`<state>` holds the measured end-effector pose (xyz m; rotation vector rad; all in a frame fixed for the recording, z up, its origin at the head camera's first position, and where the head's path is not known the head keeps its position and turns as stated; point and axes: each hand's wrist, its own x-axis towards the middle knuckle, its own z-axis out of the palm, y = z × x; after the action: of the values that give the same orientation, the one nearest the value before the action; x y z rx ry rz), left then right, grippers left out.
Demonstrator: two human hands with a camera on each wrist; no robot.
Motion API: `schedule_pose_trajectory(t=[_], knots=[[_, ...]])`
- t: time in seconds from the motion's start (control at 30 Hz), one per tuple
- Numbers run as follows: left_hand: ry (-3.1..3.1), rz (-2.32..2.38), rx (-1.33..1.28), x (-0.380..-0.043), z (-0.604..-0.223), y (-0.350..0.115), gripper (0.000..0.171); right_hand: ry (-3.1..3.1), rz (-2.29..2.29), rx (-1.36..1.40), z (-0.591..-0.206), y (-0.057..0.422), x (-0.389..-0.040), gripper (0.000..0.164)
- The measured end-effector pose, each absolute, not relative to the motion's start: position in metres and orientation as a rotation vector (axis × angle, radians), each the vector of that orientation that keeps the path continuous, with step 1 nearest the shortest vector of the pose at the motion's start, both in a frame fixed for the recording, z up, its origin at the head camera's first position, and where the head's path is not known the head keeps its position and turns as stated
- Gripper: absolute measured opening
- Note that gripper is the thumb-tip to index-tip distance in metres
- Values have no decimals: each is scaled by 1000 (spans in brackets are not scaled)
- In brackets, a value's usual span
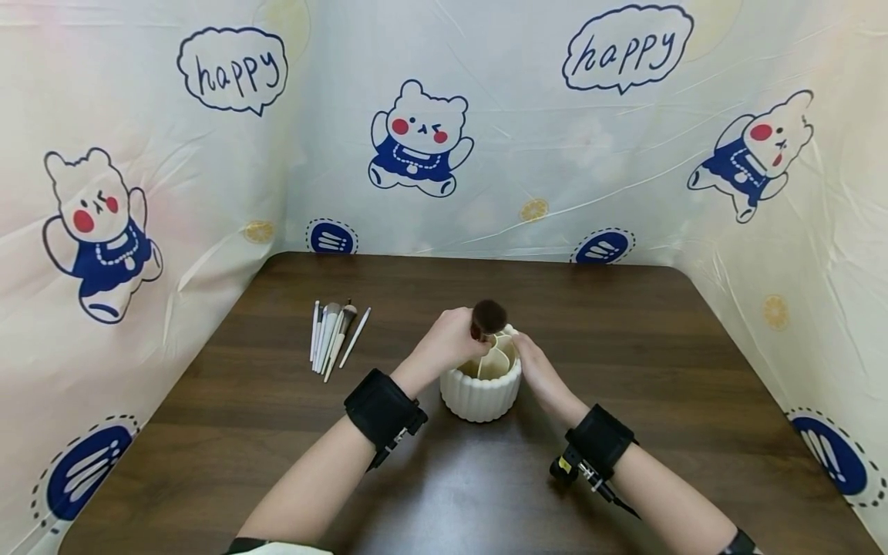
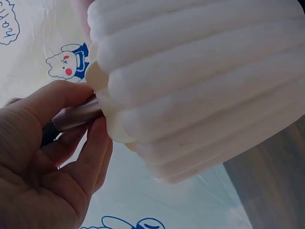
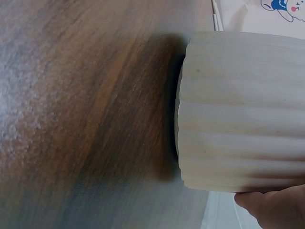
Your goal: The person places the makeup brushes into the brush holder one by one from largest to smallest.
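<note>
While the left hand [image 1: 447, 339] pinches the large makeup brush [image 1: 489, 317] between thumb and fingers, this brush is at the open top of the ribbed white holder [image 1: 480, 397]. Its dark, round bristle head points upward, and its long axis goes down toward the mouth of the holder. In the left wrist view, the shiny ferrule [image 2: 78, 116] meets the scalloped rim; the lower part of the brush is hidden. The holder stands upright, and cream dividers [image 1: 495, 364] split its inside into compartments. The right hand [image 1: 537, 370] is against the right side of the holder, with one digit touching the wall; its other fingers are mostly hidden, so I cannot tell how much they bend.

The holder is near the middle of the dark wooden table [image 1: 624, 324], well apart from the left, right and far edges, and broad tabletop extends on both sides of it. To the left, a group of makeup brushes [image 1: 326, 339] lies fanned, lengthwise toward the far edge. One slim white brush [image 1: 355, 338] lies just beside them, slanted. Behind the table hangs a pale bear-print curtain [image 1: 520, 154].
</note>
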<state>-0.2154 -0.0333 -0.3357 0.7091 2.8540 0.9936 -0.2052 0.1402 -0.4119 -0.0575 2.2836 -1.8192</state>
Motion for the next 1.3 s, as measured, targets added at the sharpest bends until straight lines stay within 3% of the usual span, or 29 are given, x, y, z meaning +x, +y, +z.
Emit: schedule_pose_trajectory(t=[0.33, 0.73, 1.07, 1.3], knots=[[2796, 851, 693, -231, -332, -33, 21, 2281, -1803, -41, -412, 139, -206, 62], [2766, 771, 667, -224, -323, -30, 12, 2279, -1798, -67, -415, 141, -204, 62], [2745, 754, 677, -221, -319, -30, 24, 2268, -1795, -53, -413, 141, -202, 63], [2740, 783, 659, -223, -320, -30, 20, 2262, -1799, -71, -415, 141, -204, 64]])
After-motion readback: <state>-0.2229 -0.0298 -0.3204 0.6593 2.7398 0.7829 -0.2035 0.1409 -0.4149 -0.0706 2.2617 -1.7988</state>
